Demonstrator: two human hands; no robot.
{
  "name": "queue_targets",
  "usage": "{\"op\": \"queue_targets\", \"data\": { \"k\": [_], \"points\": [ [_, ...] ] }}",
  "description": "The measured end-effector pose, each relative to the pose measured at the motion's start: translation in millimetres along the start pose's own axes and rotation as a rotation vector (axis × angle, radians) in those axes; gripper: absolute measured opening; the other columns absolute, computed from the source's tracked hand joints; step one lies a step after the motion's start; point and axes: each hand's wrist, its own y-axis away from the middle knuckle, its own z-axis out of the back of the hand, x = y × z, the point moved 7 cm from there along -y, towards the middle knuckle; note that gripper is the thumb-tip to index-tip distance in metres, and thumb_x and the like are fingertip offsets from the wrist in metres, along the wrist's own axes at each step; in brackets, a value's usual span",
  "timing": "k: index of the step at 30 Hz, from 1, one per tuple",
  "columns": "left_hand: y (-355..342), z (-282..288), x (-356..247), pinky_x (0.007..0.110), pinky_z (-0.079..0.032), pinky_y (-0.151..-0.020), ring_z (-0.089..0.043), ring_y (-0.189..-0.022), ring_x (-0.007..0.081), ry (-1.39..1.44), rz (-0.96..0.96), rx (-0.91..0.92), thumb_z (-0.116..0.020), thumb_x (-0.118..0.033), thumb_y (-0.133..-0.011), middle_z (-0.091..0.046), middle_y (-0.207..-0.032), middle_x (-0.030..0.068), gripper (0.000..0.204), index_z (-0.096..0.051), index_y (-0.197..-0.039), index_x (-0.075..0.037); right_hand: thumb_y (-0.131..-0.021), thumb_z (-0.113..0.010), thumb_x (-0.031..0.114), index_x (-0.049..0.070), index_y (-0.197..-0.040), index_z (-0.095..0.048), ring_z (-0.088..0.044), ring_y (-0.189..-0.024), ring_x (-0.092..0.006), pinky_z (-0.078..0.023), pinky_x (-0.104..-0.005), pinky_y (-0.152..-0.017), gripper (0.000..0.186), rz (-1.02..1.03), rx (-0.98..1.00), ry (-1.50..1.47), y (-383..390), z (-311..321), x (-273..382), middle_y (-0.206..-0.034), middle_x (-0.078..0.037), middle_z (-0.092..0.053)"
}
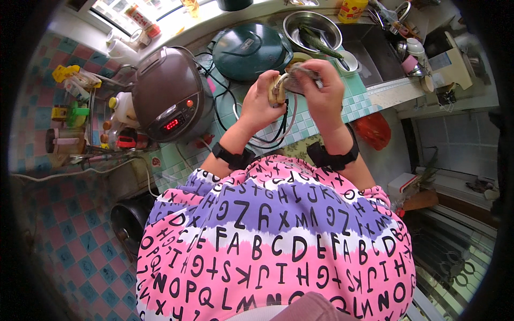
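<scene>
My left hand (258, 104) is closed around a small beige object (277, 91) with a white loop at its top, possibly a plug with its cord. My right hand (324, 93), just to the right, pinches a crumpled greyish piece (302, 77), like a cloth, against or beside that object's top; the exact contact is hard to see. Black and white cords (281, 134) hang in loops below my hands over the tiled counter (348, 101). A dark green lidded appliance (243, 48) sits behind my left hand, and a yellowish bowl behind my right is partly hidden.
A brown rice cooker (166, 91) stands left, beside bottles (123, 112) and a rack. Behind right are a steel bowl (302, 24) with a cucumber (316, 40), a white bowl (350, 60) and a sink (375, 51). A red bag (372, 131) lies lower right.
</scene>
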Motion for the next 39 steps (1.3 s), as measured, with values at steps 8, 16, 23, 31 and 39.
{"op": "queue_targets", "data": {
  "k": [8, 16, 23, 31, 39],
  "points": [
    [-0.2, 4.7, -6.7, 0.043, -0.050, -0.089, -0.061, -0.107, 0.0380, 0.014, -0.092, -0.070, -0.081, -0.012, -0.066, -0.060, -0.116, 0.0177, 0.076, -0.040, -0.130, -0.010, -0.087, -0.069, 0.005, -0.001, -0.093, -0.067, -0.064, -0.094, -0.0167, -0.051, -0.0300, -0.084, 0.009, -0.255, 0.286, -0.196, 6.8, -55.3, -32.0, -0.107, -0.010, -0.069],
    [-4.0, 7.9, -4.6, 0.044, -0.049, -0.091, -0.058, -0.106, 0.0396, 0.019, -0.025, -0.125, -0.077, -0.006, -0.064, -0.057, -0.115, 0.0194, 0.071, -0.041, -0.126, -0.007, -0.095, -0.063, 0.010, -0.002, -0.099, -0.067, -0.064, -0.084, -0.0099, -0.052, -0.0248, -0.077, 0.013, -0.550, 0.239, -0.278, 2.4, -64.1, -68.0, -0.097, -0.007, -0.071],
    [1.8, 4.2, -3.8, 0.043, -0.049, -0.091, -0.059, -0.107, 0.0393, 0.066, -0.018, -0.103, -0.077, -0.006, -0.066, -0.056, -0.118, 0.0200, 0.075, -0.039, -0.130, -0.006, -0.086, -0.067, 0.007, 0.001, -0.091, -0.066, -0.066, -0.088, -0.0181, -0.052, -0.0300, -0.079, 0.008, -0.156, 0.177, -0.274, 14.8, -61.7, -31.5, -0.098, -0.008, -0.070],
    [-2.0, 6.3, -0.9, 0.042, -0.051, -0.088, -0.061, -0.104, 0.0384, 0.024, -0.015, -0.137, -0.079, -0.006, -0.068, -0.057, -0.117, 0.0194, 0.075, -0.038, -0.131, -0.006, -0.093, -0.064, 0.010, 0.001, -0.092, -0.067, -0.066, -0.086, -0.0133, -0.052, -0.0278, -0.078, 0.009, -0.445, 0.143, -0.545, 16.9, -75.1, -58.7, -0.095, -0.006, -0.071],
    [-0.8, 3.8, -0.9, 0.042, -0.049, -0.093, -0.058, -0.110, 0.0384, 0.063, -0.024, -0.106, -0.080, -0.005, -0.065, -0.056, -0.120, 0.0188, 0.078, -0.040, -0.131, -0.009, -0.092, -0.065, 0.008, 0.002, -0.096, -0.065, -0.064, -0.089, -0.0152, -0.052, -0.0294, -0.079, 0.008, -0.345, 0.008, -0.430, 18.2, -58.9, -60.1, -0.098, -0.007, -0.068]
  ]
}}
